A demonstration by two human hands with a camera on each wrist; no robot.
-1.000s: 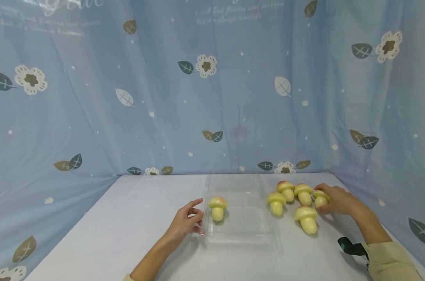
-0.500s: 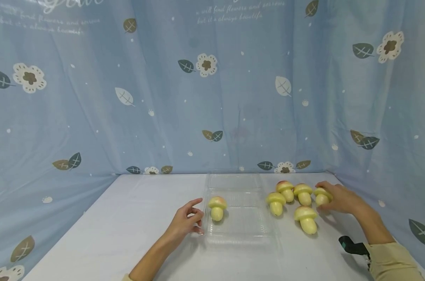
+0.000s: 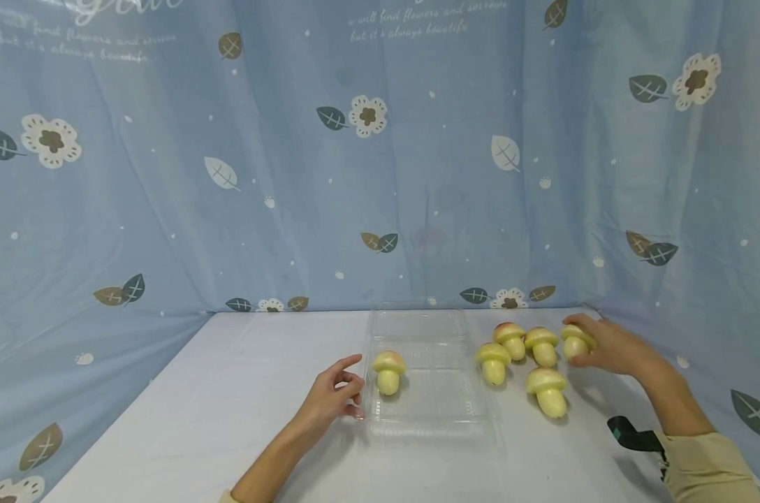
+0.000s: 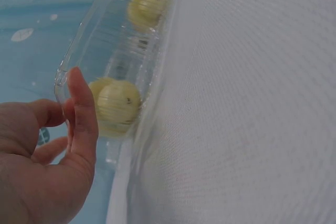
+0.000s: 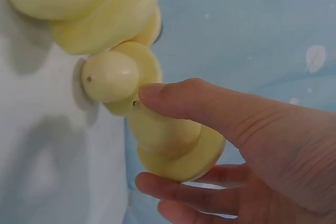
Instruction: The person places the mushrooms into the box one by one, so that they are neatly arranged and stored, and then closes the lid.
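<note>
My right hand (image 3: 612,347) grips a pale yellow toy mushroom (image 3: 577,341) by thumb and fingers. In the right wrist view the thumb lies on the stem of this mushroom (image 5: 163,132), and the fingers are under its cap. At mid-table lies a clear plastic box (image 3: 439,421), its lid (image 3: 418,323) folded open at the back. Another mushroom (image 3: 389,374) sits inside at the left. My left hand (image 3: 330,398) holds the box's left edge; in the left wrist view its thumb (image 4: 83,114) overlaps the near wall, other fingers at the rim.
Several more mushrooms stand to the right of the box, among them a front one (image 3: 547,392) and a left one (image 3: 494,364). A blue patterned curtain (image 3: 380,175) hangs round the white table (image 3: 242,391). A black device (image 3: 634,436) is on the right wrist.
My right hand has raised its mushroom slightly off the table, up and back. The left hand, the box and the other mushrooms have stayed in place.
</note>
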